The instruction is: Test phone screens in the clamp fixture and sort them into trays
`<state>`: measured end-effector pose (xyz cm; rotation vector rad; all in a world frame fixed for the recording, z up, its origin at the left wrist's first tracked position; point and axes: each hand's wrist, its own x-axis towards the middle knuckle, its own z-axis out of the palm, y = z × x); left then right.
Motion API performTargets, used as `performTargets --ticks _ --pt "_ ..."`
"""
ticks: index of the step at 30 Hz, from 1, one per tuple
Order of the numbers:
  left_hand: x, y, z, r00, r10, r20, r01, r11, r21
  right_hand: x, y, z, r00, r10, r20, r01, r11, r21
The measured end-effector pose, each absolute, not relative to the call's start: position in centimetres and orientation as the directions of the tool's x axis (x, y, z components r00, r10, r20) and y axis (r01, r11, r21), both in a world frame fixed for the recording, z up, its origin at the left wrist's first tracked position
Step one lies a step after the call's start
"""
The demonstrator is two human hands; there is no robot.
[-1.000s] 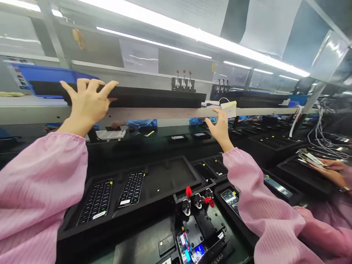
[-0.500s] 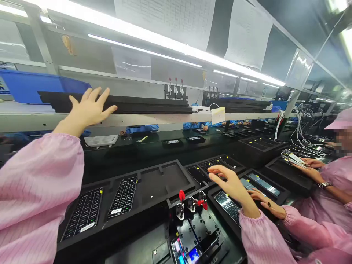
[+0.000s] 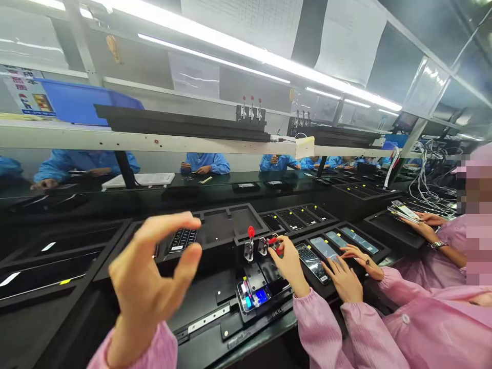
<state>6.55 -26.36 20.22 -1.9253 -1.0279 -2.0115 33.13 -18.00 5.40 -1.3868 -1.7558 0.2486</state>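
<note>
My left hand [image 3: 151, 277] is raised near the camera, holding nothing, with thumb and forefinger apart. It hides part of a black tray [image 3: 230, 228] and a phone [image 3: 182, 239] with a key-grid pattern in it. My right hand [image 3: 287, 264] has its thumb and fingers around the red handle [image 3: 273, 240] of a toggle clamp on a black fixture. A second clamp with an upright red handle [image 3: 251, 233] stands just left of it. Under the fixture's black plates [image 3: 255, 277] lies a phone with a lit, colourful screen [image 3: 246, 294]; beside it is a blue-lit screen [image 3: 263, 295].
A co-worker's hands [image 3: 344, 277] rest over a phone tray at the right. Another person holds phones [image 3: 403, 210] farther right. More phone trays [image 3: 295, 218] stand behind the fixture. A white shelf [image 3: 184, 142] with black trays [image 3: 180, 125] and a blue bin [image 3: 88, 105] crosses above.
My left hand has come down from the shelf's black trays toward me. My right hand has moved left and down onto the clamp's red handle. A co-worker's second hand now shows over the phones.
</note>
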Motion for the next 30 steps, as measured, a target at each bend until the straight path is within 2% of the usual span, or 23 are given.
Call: performTargets --ticks 2,5,7,10,13,19,22,26,30 --pt "6.8 -28.1 14.9 -0.104 0.489 0.866 0.545 -0.700 0.461 35.3 -19.6 5.0 0.025 0.855 0.518 0.700 0.355 -0.620" --pt "6.9 -28.1 6.6 -0.038 0.740 0.672 0.606 -0.517 0.604 40.3 -22.4 4.6 0.092 0.825 0.558 0.709 0.339 -0.619" --pt "7.2 -27.5 1.8 0.063 0.865 0.498 0.682 -0.402 0.611 43.4 -23.7 4.4 0.142 0.793 0.593 0.718 0.330 -0.613" --pt "8.4 -26.6 -2.8 0.187 0.932 0.310 0.786 -0.331 0.523 45.2 -24.3 4.3 0.192 0.748 0.636 0.728 0.326 -0.603" --pt "9.9 -25.5 -4.3 0.258 0.942 0.214 0.814 -0.332 0.476 42.8 -23.4 4.6 0.213 0.714 0.667 0.730 0.338 -0.594" --pt "10.9 -23.8 -3.5 0.264 0.948 0.176 0.815 -0.317 0.485 33.9 -22.8 4.7 0.189 0.694 0.695 0.683 0.416 -0.601" --pt "9.0 -24.5 -3.1 0.253 0.952 0.173 0.810 -0.306 0.500 31.6 -25.7 3.1 0.005 0.672 0.740 0.619 0.580 -0.531" --pt "3.1 -27.0 -3.5 0.197 0.967 0.162 0.777 -0.255 0.576 29.2 -28.8 -0.5 -0.280 0.558 0.781 0.498 0.780 -0.378" --pt "-2.7 -29.3 -4.4 0.063 0.994 0.091 0.628 -0.110 0.771 25.6 -27.5 -3.1 -0.396 0.564 0.725 0.394 0.817 -0.420"
